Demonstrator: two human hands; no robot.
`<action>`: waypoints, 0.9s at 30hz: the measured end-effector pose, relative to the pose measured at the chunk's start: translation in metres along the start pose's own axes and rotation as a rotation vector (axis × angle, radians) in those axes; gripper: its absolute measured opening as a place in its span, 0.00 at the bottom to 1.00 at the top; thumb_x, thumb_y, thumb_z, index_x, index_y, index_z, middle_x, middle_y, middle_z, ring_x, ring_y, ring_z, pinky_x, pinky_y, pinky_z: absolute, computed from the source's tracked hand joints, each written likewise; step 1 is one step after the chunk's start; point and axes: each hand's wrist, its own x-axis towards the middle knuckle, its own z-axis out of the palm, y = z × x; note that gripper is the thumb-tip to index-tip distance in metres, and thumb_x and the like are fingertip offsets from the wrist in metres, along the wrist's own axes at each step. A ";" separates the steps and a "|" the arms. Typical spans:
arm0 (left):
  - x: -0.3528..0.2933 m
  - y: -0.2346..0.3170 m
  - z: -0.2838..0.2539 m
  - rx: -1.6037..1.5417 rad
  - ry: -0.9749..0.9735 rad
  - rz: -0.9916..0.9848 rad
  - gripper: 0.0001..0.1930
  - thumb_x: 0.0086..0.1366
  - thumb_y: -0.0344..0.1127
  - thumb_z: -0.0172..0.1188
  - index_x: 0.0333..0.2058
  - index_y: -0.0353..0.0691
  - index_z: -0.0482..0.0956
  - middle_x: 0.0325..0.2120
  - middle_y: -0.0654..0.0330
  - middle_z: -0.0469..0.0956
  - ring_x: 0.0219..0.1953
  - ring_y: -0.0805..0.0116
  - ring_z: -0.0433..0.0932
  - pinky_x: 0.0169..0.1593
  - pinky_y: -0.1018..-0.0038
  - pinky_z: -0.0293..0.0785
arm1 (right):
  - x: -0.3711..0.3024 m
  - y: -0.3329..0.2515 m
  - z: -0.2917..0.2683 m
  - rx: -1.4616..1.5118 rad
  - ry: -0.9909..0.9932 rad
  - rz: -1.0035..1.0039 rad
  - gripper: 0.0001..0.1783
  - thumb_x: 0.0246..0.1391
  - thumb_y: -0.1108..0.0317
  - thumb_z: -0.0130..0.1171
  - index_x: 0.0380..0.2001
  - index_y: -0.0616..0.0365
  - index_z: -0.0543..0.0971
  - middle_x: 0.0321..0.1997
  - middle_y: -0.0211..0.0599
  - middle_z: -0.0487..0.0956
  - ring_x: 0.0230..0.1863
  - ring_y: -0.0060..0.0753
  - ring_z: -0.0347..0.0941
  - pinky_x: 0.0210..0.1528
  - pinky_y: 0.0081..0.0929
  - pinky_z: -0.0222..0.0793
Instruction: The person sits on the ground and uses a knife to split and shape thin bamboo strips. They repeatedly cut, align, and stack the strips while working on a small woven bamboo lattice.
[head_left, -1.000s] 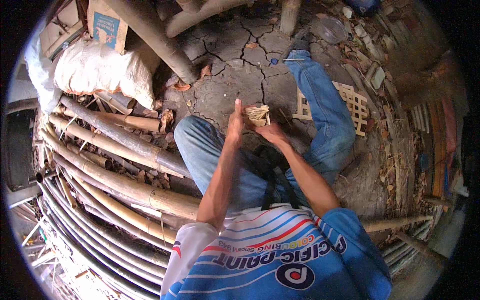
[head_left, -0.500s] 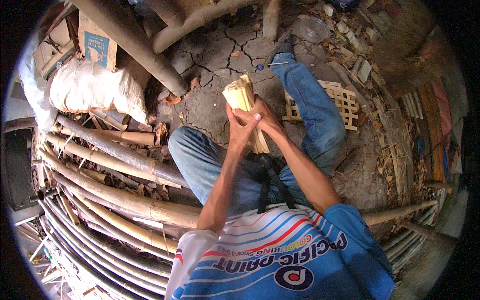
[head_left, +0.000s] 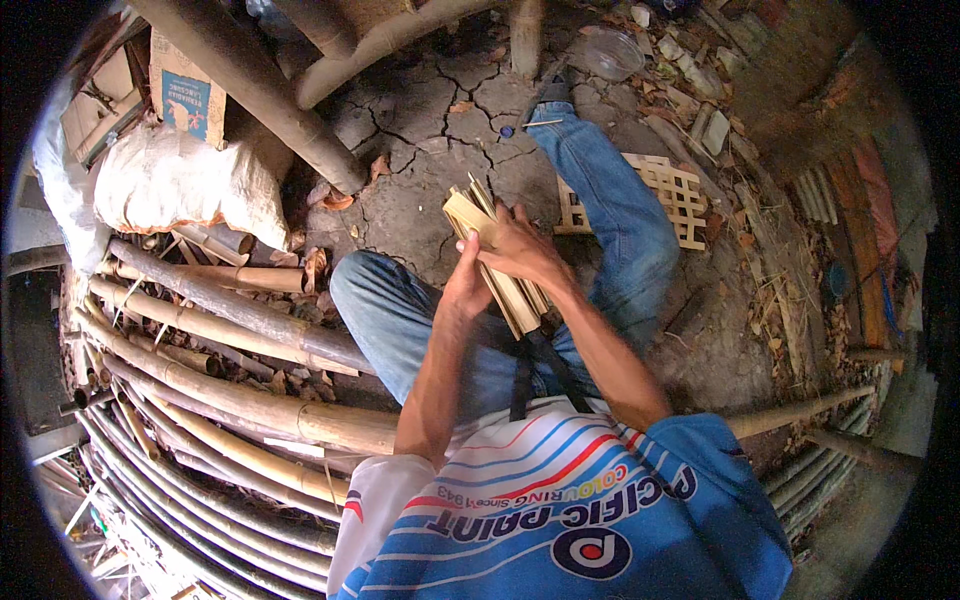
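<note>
A bundle of thin, pale bamboo strips is held up in front of my lap, slanting from upper left to lower right. My left hand is closed round its left side, with the thumb pointing up along the strips. From the right, my right hand wraps the upper middle of the bundle, its fingers partly hidden behind. At the top, some strips fan out unevenly. Beyond my right shin lies a woven bamboo lattice panel on the ground, part of it covered by the leg.
Several long bamboo poles are stacked along my left. A white sack and a cardboard box stand at the far left. Thick bamboo posts rise over cracked earth. A clear plastic bowl lies among far litter.
Both hands have shifted their grip on the bundle. The strips have tilted and spread, and more of their lower part now shows.
</note>
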 end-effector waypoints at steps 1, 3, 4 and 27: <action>0.001 -0.001 -0.001 -0.024 -0.015 -0.024 0.42 0.63 0.68 0.49 0.64 0.40 0.59 0.60 0.50 0.67 0.61 0.53 0.67 0.64 0.54 0.63 | 0.009 0.015 0.005 0.047 -0.025 -0.018 0.51 0.52 0.29 0.49 0.61 0.67 0.63 0.59 0.68 0.66 0.62 0.67 0.63 0.63 0.52 0.59; 0.007 0.001 -0.002 -0.075 -0.040 -0.078 0.45 0.62 0.73 0.45 0.64 0.41 0.59 0.59 0.49 0.67 0.59 0.52 0.70 0.61 0.52 0.67 | 0.027 0.047 0.015 0.144 -0.077 -0.048 0.47 0.58 0.30 0.41 0.63 0.64 0.63 0.59 0.67 0.66 0.63 0.68 0.60 0.65 0.50 0.57; 0.009 0.002 -0.016 -0.088 0.000 -0.043 0.44 0.62 0.73 0.44 0.63 0.41 0.62 0.56 0.48 0.71 0.54 0.52 0.75 0.56 0.54 0.73 | 0.017 0.029 -0.001 0.227 -0.136 -0.148 0.45 0.61 0.32 0.39 0.64 0.63 0.62 0.56 0.62 0.70 0.61 0.60 0.64 0.63 0.47 0.58; -0.003 0.020 0.019 -0.264 -0.190 -0.065 0.36 0.59 0.56 0.51 0.56 0.31 0.67 0.42 0.39 0.77 0.44 0.42 0.79 0.52 0.47 0.74 | 0.003 0.043 -0.018 0.648 -0.102 -0.068 0.32 0.55 0.53 0.64 0.56 0.65 0.73 0.35 0.34 0.79 0.24 0.18 0.70 0.23 0.21 0.67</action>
